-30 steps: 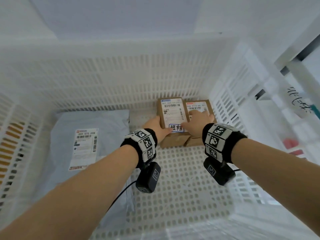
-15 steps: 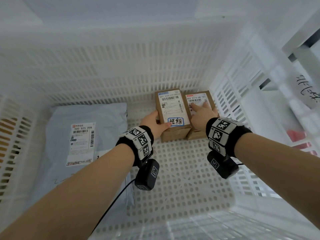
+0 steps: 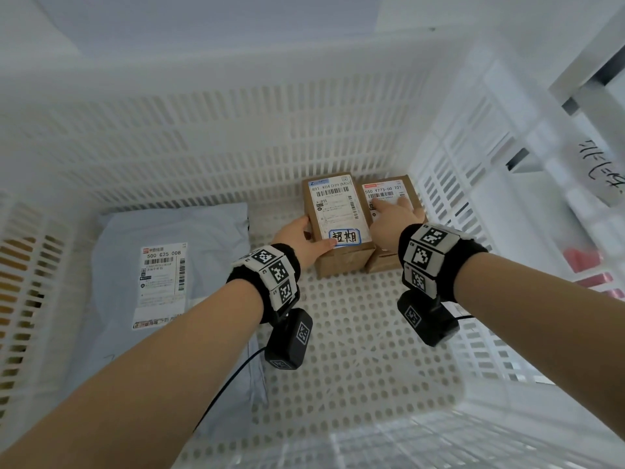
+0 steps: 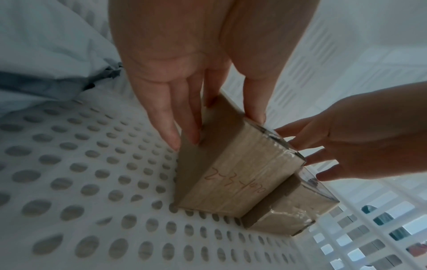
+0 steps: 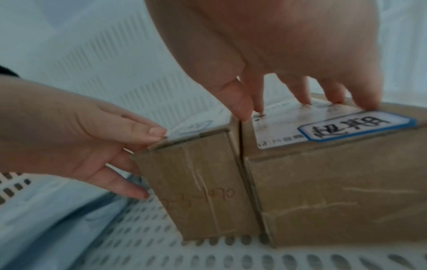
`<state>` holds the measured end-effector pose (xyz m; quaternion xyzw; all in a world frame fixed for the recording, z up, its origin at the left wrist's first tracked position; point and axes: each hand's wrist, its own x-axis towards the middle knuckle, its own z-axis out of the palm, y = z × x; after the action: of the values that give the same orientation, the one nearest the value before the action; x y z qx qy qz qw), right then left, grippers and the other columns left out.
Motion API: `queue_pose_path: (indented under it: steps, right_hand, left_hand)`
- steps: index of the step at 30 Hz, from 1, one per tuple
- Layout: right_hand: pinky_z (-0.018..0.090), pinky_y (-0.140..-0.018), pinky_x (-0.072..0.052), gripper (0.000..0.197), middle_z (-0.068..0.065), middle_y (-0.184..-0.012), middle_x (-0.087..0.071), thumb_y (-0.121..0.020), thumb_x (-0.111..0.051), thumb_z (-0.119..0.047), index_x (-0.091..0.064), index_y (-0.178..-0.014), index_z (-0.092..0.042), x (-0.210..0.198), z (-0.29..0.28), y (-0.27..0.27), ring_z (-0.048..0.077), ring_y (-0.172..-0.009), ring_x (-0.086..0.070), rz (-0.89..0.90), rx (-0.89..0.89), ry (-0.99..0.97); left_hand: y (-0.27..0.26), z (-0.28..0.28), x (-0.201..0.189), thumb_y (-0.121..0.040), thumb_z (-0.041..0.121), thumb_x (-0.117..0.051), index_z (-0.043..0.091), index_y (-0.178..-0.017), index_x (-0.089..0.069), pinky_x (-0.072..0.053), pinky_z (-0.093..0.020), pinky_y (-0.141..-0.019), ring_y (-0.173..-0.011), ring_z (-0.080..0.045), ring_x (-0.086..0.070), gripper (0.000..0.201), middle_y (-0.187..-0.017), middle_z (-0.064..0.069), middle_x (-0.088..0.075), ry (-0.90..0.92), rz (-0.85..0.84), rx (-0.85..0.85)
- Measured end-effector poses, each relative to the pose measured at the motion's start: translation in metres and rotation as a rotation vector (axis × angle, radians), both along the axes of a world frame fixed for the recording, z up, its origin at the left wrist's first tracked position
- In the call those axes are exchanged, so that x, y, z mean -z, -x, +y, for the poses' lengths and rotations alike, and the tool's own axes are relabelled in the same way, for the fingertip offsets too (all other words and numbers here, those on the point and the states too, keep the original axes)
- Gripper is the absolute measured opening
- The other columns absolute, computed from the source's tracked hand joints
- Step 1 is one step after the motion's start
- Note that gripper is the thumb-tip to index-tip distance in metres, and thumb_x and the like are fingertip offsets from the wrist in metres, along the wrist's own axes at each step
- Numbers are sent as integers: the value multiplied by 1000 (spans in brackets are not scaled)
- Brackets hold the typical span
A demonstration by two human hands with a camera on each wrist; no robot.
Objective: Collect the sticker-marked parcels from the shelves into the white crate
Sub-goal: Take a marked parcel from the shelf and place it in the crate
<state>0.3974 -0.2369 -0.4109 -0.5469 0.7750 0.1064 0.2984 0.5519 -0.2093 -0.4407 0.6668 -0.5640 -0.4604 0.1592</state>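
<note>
Overall step: by my reading, the placing of parcels was in hand, with two cardboard boxes being squared up in the crate's far right corner.
Crate: the white perforated plastic crate (image 3: 216, 137) filled the head view; its holed floor bore everything named below.
Mailer: a grey plastic mailer bag with a white shipping label (image 3: 162, 282) lay flat on the left of the floor, well apart from the boxes.
Left box: the taller brown cardboard box with a white label and a blue-bordered handwritten sticker (image 3: 333, 214) stood on the floor, touching its neighbour side to side.
Right box: the lower brown cardboard box with a red-topped label (image 3: 389, 198) sat just beside the right wall; in the right wrist view its top also carried a blue-bordered sticker.
Left hand: the left hand (image 3: 299, 236) clasped the taller box, thumb on the top edge by the sticker and fingers down its left side.
Right hand: the right hand (image 3: 394, 221) lay spread, fingertips pressing the lower box's label, curled round nothing.
Next move: I judged both boxes settled, so the hands would need to let go and lift clear without dragging either box, then return to the shelves for any marked parcel left.
</note>
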Motion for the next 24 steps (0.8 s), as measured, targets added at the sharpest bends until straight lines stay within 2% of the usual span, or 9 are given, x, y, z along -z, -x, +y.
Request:
queue_pose_path:
  steps: [5, 8, 10, 13, 16, 18, 20, 22, 24]
  right_hand:
    - [45, -111, -32, 60, 12, -153, -24, -92, -40, -10, -26, -148, -27, -24, -5, -8, 32, -136, -33, -128, 6, 18]
    - [41, -104, -42, 49, 17, -143, -42, -92, -38, -1, -39, -140, -6, -45, -4, -12, 32, -126, -46, -225, -29, 69]
    - [40, -103, -43, 42, 19, -137, -49, -93, -40, -1, -46, -134, 1, -60, -1, -13, 33, -124, -49, -251, -48, 114]
    - [38, -100, -45, 37, 18, -132, -53, -94, -43, -8, -51, -129, -1, -80, 4, -10, 33, -122, -51, -305, -6, 183]
    - [37, -91, -51, 36, 18, -128, -57, -93, -46, -6, -52, -128, -1, -102, 10, -5, 31, -117, -57, -441, 94, 229]
    - [30, -78, -54, 35, 17, -125, -59, -92, -47, -5, -53, -127, -1, -118, 15, -1, 29, -109, -62, -495, 144, 265]
    - [25, -67, -53, 33, 16, -121, -61, -92, -48, -4, -55, -124, 0, -134, 22, 3, 23, -92, -64, -545, 194, 314]
    - [29, -73, -54, 30, 14, -104, -66, -94, -44, -3, -56, -121, 1, -151, 30, 8, 20, -79, -60, -571, 232, 356]
    - [30, -77, -54, 29, 9, -80, -61, -97, -39, -2, -56, -121, 3, -169, 42, 14, 20, -69, -58, -590, 278, 384]
  left_hand:
    - [-1, -8, -13, -85, 29, -66, 11, -132, -48, -44, -30, -97, -118, -23, -55, 53, -131, -8, -57, -11, -79, 34]
    - [-1, -11, -24, -88, 29, -61, 11, -133, -46, -42, -33, -99, -121, -25, -52, 51, -133, -10, -54, 2, -98, 26]
    - [0, -12, -37, -91, 27, -59, 8, -135, -44, -40, -34, -101, -124, -26, -49, 50, -137, -11, -51, 29, -66, 0]
    - [1, -16, -59, -93, 25, -55, 7, -134, -46, -40, -30, -97, -122, -25, -51, 45, -135, -9, -53, 115, -69, -25]
    - [3, -22, -82, -92, 29, -56, 9, -137, -42, -41, -30, -99, -121, -24, -51, 51, -136, -8, -51, 193, -33, -63]
    - [8, -24, -97, -91, 29, -57, 12, -135, -46, -40, -26, -94, -118, -22, -52, 48, -132, -6, -53, 245, 13, -64]
    - [15, -24, -115, -92, 27, -56, 14, -129, -51, -41, -22, -89, -112, -19, -56, 40, -125, -4, -58, 309, 42, -33]
    - [23, -19, -134, -91, 25, -56, 15, -123, -57, -47, -26, -91, -106, -18, -60, 33, -118, -4, -63, 368, 81, 4]
    - [33, -13, -155, -92, 23, -55, 16, -116, -61, -50, -31, -92, -102, -18, -62, 26, -110, -3, -65, 412, 101, 34]
